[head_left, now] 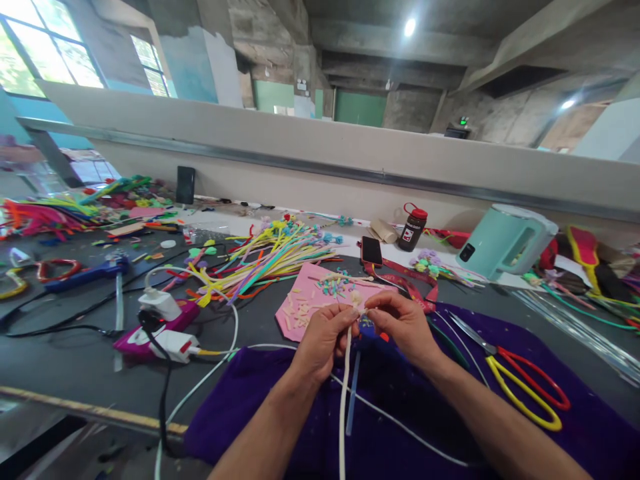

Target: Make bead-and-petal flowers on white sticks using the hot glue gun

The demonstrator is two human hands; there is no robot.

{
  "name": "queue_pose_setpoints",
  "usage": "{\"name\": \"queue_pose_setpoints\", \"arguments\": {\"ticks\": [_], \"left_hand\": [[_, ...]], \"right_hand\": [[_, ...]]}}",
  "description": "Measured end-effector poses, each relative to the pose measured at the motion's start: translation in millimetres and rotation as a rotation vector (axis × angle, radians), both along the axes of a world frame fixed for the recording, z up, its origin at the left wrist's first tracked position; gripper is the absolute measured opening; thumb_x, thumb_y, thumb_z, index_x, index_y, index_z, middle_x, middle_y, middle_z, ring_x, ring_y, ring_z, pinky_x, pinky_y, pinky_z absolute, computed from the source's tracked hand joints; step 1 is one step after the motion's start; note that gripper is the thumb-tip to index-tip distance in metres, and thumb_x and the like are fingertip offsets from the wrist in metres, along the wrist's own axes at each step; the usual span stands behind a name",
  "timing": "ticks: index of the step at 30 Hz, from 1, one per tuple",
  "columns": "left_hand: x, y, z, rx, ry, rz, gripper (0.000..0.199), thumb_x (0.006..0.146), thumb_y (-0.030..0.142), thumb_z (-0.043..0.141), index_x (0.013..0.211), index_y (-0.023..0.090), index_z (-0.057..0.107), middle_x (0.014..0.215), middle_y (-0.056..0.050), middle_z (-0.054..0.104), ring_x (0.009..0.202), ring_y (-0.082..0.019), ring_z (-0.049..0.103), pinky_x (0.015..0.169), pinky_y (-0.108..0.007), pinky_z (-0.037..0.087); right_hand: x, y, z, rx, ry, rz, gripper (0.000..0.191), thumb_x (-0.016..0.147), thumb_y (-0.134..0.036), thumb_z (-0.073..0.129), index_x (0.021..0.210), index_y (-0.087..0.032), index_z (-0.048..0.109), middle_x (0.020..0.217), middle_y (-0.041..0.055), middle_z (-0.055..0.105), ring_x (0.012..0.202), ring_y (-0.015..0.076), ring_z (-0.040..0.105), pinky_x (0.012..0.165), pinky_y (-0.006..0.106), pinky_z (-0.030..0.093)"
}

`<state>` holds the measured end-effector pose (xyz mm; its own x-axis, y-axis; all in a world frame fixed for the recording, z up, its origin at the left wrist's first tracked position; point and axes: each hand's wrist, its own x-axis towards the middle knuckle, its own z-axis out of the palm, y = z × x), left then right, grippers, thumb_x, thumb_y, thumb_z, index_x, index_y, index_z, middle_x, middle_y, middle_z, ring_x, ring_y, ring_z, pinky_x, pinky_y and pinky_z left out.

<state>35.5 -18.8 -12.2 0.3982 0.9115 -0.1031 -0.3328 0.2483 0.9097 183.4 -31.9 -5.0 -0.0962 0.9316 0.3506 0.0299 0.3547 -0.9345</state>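
My left hand point(327, 333) is closed around a long cream fuzzy stem point(345, 400), like a pipe cleaner, which hangs down toward my lap. At its upper end, my right hand point(403, 327) pinches with thumb and fingertips close to the left thumb; what lies between those fingertips is too small to make out. A small cream fluffy piece point(355, 297) shows just above the fingers. Under the hands is a blue tool point(369, 328), partly hidden, with a translucent stick point(353, 393) below it. Behind lies a pink sheet point(287, 327) bearing short cream pieces and small teal bits.
Scissors point(500, 353) with red and yellow handles lie right on purple cloth point(240, 407). A power strip point(187, 320) with white cables and a blue glue gun point(93, 275) sit left. Behind are colourful stems point(270, 260), a phone point(371, 251), a bottle point(413, 229) and a kettle point(505, 240).
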Motion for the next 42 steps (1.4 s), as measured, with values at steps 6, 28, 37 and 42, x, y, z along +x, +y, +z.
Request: {"name": "queue_pose_setpoints", "arguments": {"ticks": [6, 28, 37, 42], "left_hand": [[-2.4, 0.8, 0.0, 0.015, 0.052, -0.036, 0.029, 0.071, 0.035, 0.056, 0.053, 0.014, 0.05, 0.036, 0.006, 0.041, 0.027, -0.002, 0.029, 0.029, -0.016, 0.015], [3.9, -2.1, -0.2, 0.184, 0.418, -0.117, 0.015, 0.065, 0.024, 0.056, 0.055, 0.014, 0.055, 0.035, 0.007, 0.039, 0.034, -0.004, 0.028, 0.037, -0.019, 0.019], [3.2, -2.3, 2.2, 0.168, 0.42, -0.136, 0.015, 0.064, 0.025, 0.055, 0.055, 0.014, 0.057, 0.035, 0.007, 0.039, 0.033, -0.004, 0.028, 0.037, -0.019, 0.019], [2.5, -2.0, 0.1, 0.182, 0.41, -0.139, 0.016, 0.065, 0.026, 0.055, 0.056, 0.014, 0.058, 0.036, 0.007, 0.04, 0.033, -0.005, 0.029, 0.037, -0.019, 0.019]], "right_hand": [[8.2, -1.0, 6.8, 0.171, -0.294, 0.001, 0.006, 0.08, -0.022, 0.054, 0.078, -0.018, 0.057, 0.072, 0.0, 0.053, 0.052, 0.0085, 0.049, 0.047, 0.021, 0.039], [41.5, 1.4, 41.7, 0.352, -0.788, 0.182, 0.008, 0.081, -0.022, 0.054, 0.079, -0.018, 0.06, 0.082, 0.0027, 0.055, 0.078, 0.0136, 0.054, 0.073, 0.028, 0.044], [40.3, 2.1, 37.6, 0.362, -0.771, 0.167, 0.004, 0.079, -0.02, 0.057, 0.078, -0.018, 0.06, 0.084, 0.0033, 0.055, 0.082, 0.0149, 0.053, 0.076, 0.03, 0.043], [40.6, 1.9, 38.4, 0.366, -0.789, 0.174, 0.005, 0.079, -0.02, 0.056, 0.077, -0.019, 0.06, 0.084, 0.0036, 0.055, 0.082, 0.0156, 0.053, 0.075, 0.03, 0.043]]}}
